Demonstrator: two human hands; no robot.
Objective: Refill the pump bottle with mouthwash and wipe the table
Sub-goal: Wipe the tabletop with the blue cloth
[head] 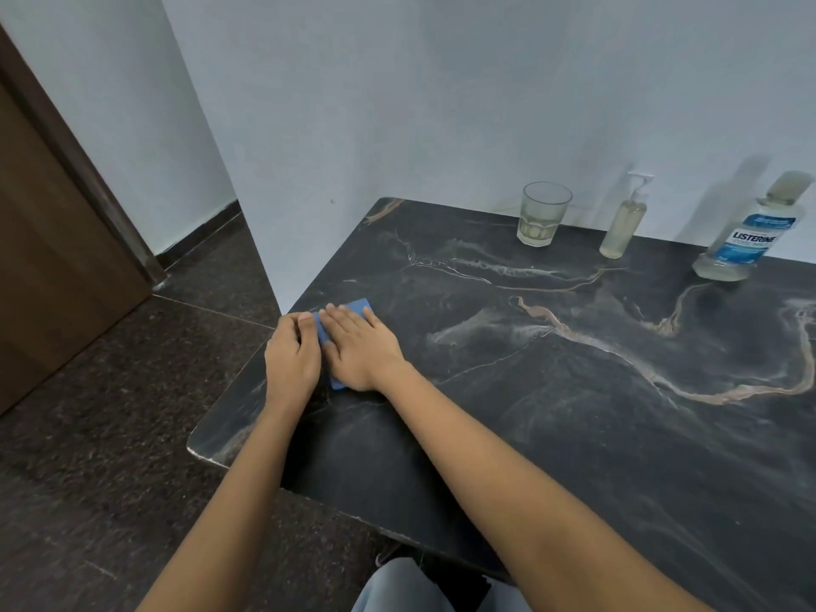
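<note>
A folded blue cloth lies near the left edge of the dark marble table. My right hand rests flat on top of it with straight fingers. My left hand sits beside it at the table's edge, its fingers curled against the cloth's left side. At the back by the wall stand a clear pump bottle holding pale liquid and a Listerine mouthwash bottle with its cap on.
A drinking glass with a little pale liquid stands at the back, left of the pump bottle. White walls run behind the table. Dark speckled floor and a brown door lie to the left.
</note>
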